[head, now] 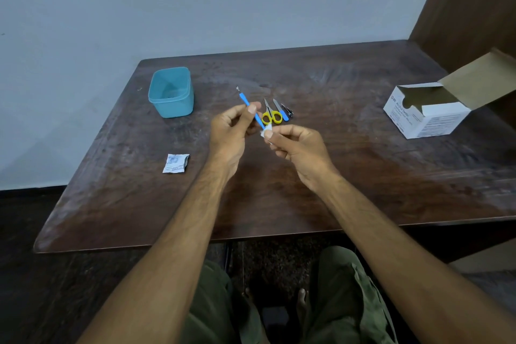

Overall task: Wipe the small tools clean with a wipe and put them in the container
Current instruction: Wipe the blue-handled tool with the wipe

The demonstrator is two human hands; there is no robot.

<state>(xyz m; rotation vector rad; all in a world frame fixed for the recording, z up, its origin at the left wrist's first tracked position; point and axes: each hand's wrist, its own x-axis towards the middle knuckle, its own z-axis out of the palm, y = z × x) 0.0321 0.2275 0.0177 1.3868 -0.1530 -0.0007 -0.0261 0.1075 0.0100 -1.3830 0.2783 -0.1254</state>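
Now both hands work a blue tool above the desk point(363, 176).
Left hand point(231, 131) pinches the thin blue tool point(247, 103) mid-shaft, fingers curled; right hand point(296, 148) pinches a white wipe point(265, 129) around its lower end. Far left, the teal container point(171, 92) stands open, seemingly holding nothing. Yellow scissors point(271, 116), a blue file point(281, 111) and clippers point(287, 110) lie just beyond the hands. An open white box point(424, 114) sits right, a torn packet point(176, 163) left.

A slim blue-handled tool point(245, 100) was pinched in the left hand point(231, 131), tilted, its lower end wrapped in a white wipe point(266, 130) pinched by the right hand point(298, 148); yellow-handled scissors point(271, 115), a blue-handled tool point(281, 111) and nail clippers point(287, 110) lay just beyond the hands, and an open teal container point(171, 92) stood farther left.
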